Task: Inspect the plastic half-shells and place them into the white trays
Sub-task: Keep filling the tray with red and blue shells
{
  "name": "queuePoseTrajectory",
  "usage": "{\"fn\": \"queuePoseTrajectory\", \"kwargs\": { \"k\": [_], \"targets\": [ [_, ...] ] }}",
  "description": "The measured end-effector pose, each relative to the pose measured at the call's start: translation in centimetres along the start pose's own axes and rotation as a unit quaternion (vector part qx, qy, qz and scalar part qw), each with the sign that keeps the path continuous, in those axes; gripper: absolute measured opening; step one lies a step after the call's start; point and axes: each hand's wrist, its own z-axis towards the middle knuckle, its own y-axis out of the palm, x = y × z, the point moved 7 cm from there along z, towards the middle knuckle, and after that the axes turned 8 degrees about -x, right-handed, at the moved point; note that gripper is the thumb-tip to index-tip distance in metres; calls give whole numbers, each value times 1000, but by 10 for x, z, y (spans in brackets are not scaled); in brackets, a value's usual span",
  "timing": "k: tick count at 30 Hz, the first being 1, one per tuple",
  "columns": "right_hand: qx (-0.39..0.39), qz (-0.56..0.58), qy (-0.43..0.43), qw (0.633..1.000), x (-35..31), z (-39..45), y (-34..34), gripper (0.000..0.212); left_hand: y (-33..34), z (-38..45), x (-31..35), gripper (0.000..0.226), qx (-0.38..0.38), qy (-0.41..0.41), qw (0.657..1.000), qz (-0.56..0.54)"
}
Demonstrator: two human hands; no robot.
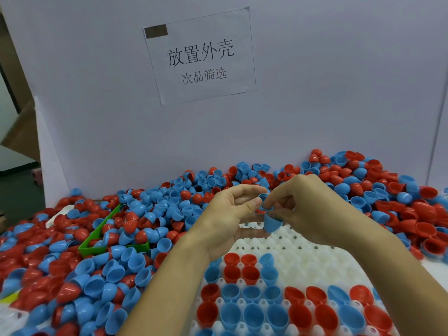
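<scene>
Both hands, left (228,214) and right (308,209), are pinching nested blue shells (270,217) above the tray's (315,260) far edge (inspecting); next, seating one calls for an empty pocket.

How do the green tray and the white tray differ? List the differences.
1. The green tray is plain and flat-walled; the white tray is moulded into rows of cups.
2. In the green tray, red and blue half-shells lie jumbled; in the white tray they sit one per cup, open side up.
3. The green tray sits buried in the loose pile at left; the white tray lies under the hands, its far rows unfilled.

Both hold red and blue half-shells.
</scene>
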Motion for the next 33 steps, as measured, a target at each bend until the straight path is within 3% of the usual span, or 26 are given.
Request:
{"fn": "queuePoseTrajectory", "kwargs": {
  "k": [4, 7, 10, 14, 24, 33],
  "targets": [
    [3, -6, 10, 1000, 4, -1, -3, 13, -4, 2, -2, 20, 22, -10, 1000, 3],
    [-30, -28, 31, 999, 14, -1, 4, 14, -16, 2, -5, 15, 78, -1, 989, 128],
    [-109, -38, 69, 991, 29, -3, 24, 14, -19, 1, -10, 13, 72, -8, 945, 318],
    [-224, -48, 123, 966, 42, -11, 57, 12, -6, 3, -32, 8, -36, -73, 870, 486],
    [-234, -133, 151, 951, 38, -10, 73, 19, 12, 4, -42, 14, -74, -85, 830, 546],
    [-253, -124, 147, 948, 37, -13, 69, 26, 24, 4, -40, 17, -94, -63, 817, 566]
  ]
}}
